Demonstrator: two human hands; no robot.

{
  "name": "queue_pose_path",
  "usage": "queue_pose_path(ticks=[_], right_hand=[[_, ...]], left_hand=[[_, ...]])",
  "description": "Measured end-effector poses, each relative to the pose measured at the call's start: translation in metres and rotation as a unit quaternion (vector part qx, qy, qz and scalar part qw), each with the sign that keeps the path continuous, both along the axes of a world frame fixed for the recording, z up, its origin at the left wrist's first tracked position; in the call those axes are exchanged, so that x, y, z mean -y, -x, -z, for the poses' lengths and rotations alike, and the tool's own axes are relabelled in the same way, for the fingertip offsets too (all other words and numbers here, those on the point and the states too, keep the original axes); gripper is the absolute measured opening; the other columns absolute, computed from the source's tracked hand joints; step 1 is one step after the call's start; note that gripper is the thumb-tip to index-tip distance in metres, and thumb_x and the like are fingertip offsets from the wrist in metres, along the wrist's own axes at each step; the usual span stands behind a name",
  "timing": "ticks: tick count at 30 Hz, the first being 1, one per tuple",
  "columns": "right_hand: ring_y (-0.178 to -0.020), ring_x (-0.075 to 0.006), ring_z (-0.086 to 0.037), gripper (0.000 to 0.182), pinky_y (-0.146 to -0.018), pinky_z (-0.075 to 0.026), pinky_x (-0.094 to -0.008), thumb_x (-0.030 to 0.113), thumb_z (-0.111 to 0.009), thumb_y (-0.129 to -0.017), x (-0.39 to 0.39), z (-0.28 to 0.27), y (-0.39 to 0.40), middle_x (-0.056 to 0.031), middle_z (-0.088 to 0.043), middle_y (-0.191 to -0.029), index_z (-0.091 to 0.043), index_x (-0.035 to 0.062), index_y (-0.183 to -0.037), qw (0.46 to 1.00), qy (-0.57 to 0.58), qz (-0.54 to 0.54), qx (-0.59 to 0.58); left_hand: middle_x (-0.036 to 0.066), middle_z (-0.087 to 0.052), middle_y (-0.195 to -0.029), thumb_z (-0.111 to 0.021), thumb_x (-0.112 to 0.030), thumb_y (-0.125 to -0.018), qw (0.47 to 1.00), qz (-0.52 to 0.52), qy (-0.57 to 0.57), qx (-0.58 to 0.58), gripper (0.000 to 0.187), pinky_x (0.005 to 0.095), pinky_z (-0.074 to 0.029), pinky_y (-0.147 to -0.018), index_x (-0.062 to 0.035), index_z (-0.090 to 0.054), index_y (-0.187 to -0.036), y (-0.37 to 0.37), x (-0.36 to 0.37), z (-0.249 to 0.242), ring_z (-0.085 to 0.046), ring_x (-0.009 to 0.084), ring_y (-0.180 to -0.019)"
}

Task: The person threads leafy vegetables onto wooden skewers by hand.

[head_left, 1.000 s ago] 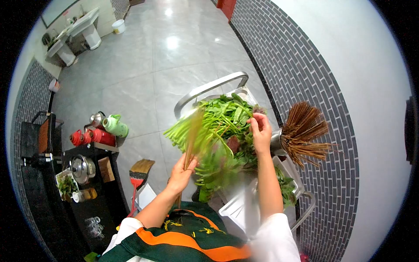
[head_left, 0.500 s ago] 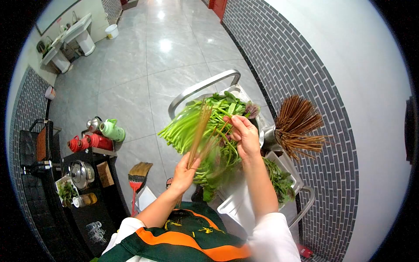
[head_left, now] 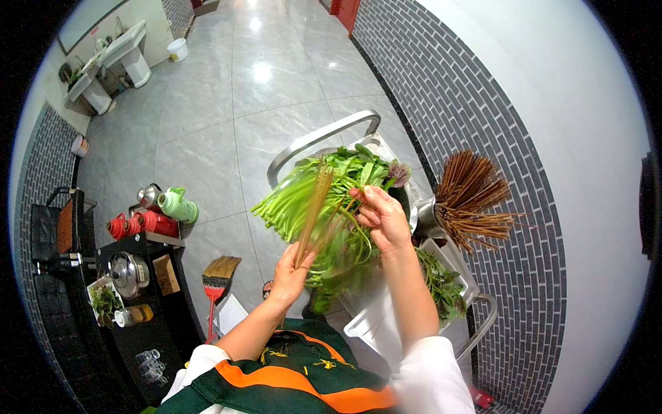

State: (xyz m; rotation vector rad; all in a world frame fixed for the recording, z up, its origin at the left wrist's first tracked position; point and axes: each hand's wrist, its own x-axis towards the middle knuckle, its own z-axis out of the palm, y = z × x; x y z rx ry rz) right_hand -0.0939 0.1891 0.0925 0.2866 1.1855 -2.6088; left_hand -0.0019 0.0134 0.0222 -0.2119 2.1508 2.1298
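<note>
A bundle of thin skewers stands upright in my left hand, its fingers wrapped round the lower end. My right hand is closed in a pinch over the greens; a thin reddish-brown stem or stick shows at its fingertips, too small to make out. Behind and below both hands lies a heap of leafy greens with long pale-green stems, partly blurred. A purple leafy bunch is at its right edge.
A metal container full of brown sticks stands by the brick wall. White trays with more greens lie below. A metal rail curves behind the heap. At left are a broom, thermoses and a black table.
My right hand has shifted slightly down and left. My left hand and its bundle have hardly moved.
</note>
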Motion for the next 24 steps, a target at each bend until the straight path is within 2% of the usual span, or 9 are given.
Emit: queue_pose_path(ticks=[3,5,8,11,16,19,20,22,24], right_hand=[[-0.038,-0.0009,-0.026,0.011,-0.037,-0.021,-0.0162,0.013,-0.051,-0.080,0.000,0.001,0.000,-0.0118,-0.061,-0.084,-0.052,0.0039,-0.085,1.000,-0.026,-0.015,-0.001],[-0.038,-0.0009,-0.025,0.011,-0.037,-0.020,-0.0161,0.014,-0.052,-0.080,0.003,0.003,-0.002,-0.0120,-0.061,-0.084,-0.052,0.0040,-0.085,0.999,-0.043,-0.020,-0.007],[-0.038,-0.0006,-0.025,0.011,-0.037,-0.020,-0.0163,0.014,-0.053,-0.080,0.009,0.005,-0.005,-0.0056,-0.060,-0.074,-0.054,0.0039,-0.084,0.998,-0.055,0.003,-0.007],[-0.043,-0.0006,-0.030,0.012,-0.039,-0.022,-0.0160,0.014,-0.056,-0.078,0.014,0.006,-0.011,0.0059,-0.046,-0.058,-0.059,0.0043,-0.084,0.982,-0.186,-0.020,-0.014],[-0.058,-0.0052,-0.045,0.012,-0.049,-0.034,-0.0180,0.013,-0.059,-0.075,0.017,0.010,-0.009,0.0026,-0.050,-0.067,-0.060,0.0029,-0.081,0.971,-0.227,0.050,-0.049],[-0.078,-0.0165,-0.048,0.010,-0.063,-0.039,-0.0268,0.009,-0.059,-0.072,0.021,0.014,-0.010,-0.0068,-0.049,-0.086,-0.054,0.0007,-0.073,0.817,-0.500,0.169,-0.232],[-0.078,-0.0165,-0.048,0.010,-0.063,-0.039,-0.0268,0.009,-0.059,-0.072,0.022,0.014,-0.011,-0.0068,-0.049,-0.086,-0.054,0.0007,-0.073,0.817,-0.500,0.169,-0.231],[-0.079,-0.0230,-0.046,0.007,-0.069,-0.038,-0.0318,0.006,-0.057,-0.072,0.025,0.006,-0.013,-0.0086,-0.049,-0.081,-0.050,0.0021,-0.071,0.665,-0.634,0.228,-0.321],[-0.076,-0.0252,-0.046,0.009,-0.069,-0.037,-0.0324,0.007,-0.057,-0.072,0.019,0.012,-0.008,-0.0095,-0.049,-0.076,-0.049,0.0027,-0.070,0.692,-0.603,0.278,-0.284]], left_hand=[[0.006,-0.047,-0.079,-0.052,-0.010,-0.078,1.000,-0.002,0.004,-0.006,0.017,0.0256,-0.037,-0.069,-0.0028,-0.052,-0.093,-0.001,0.002,0.005,-0.047,0.0159,-0.075],[0.001,-0.053,-0.087,-0.050,-0.011,-0.082,0.997,0.024,0.070,-0.012,0.017,0.0230,-0.039,-0.075,-0.0037,-0.050,-0.097,-0.002,0.005,0.009,-0.048,0.0096,-0.084],[0.003,-0.052,-0.087,-0.049,-0.010,-0.082,0.997,0.009,0.064,-0.030,0.015,0.0234,-0.038,-0.075,-0.0032,-0.051,-0.094,-0.002,0.002,0.008,-0.048,0.0107,-0.084],[0.003,-0.051,-0.086,-0.049,-0.010,-0.081,0.996,0.002,0.086,-0.039,0.012,0.0241,-0.038,-0.075,-0.0031,-0.051,-0.091,0.001,0.000,-0.007,-0.048,0.0115,-0.083],[0.003,-0.050,-0.085,-0.050,-0.010,-0.081,0.997,-0.011,0.073,-0.038,0.011,0.0245,-0.038,-0.075,-0.0037,-0.051,-0.089,0.007,-0.001,-0.012,-0.048,0.0113,-0.082],[0.002,-0.050,-0.084,-0.050,-0.011,-0.081,0.996,-0.011,0.083,-0.034,0.011,0.0241,-0.038,-0.075,-0.0042,-0.051,-0.089,0.008,-0.003,-0.009,-0.047,0.0108,-0.081],[0.002,-0.051,-0.084,-0.051,-0.012,-0.081,0.994,-0.010,0.102,-0.030,0.012,0.0238,-0.038,-0.074,-0.0044,-0.051,-0.090,0.007,-0.003,-0.007,-0.047,0.0105,-0.081],[0.001,-0.051,-0.083,-0.051,-0.013,-0.081,0.995,-0.013,0.094,-0.023,0.012,0.0236,-0.038,-0.074,-0.0047,-0.051,-0.090,0.007,-0.006,-0.008,-0.047,0.0102,-0.081],[0.001,-0.051,-0.082,-0.051,-0.013,-0.081,0.996,-0.017,0.088,-0.017,0.013,0.0233,-0.038,-0.074,-0.0050,-0.051,-0.091,0.009,-0.006,-0.009,-0.047,0.0099,-0.081]])
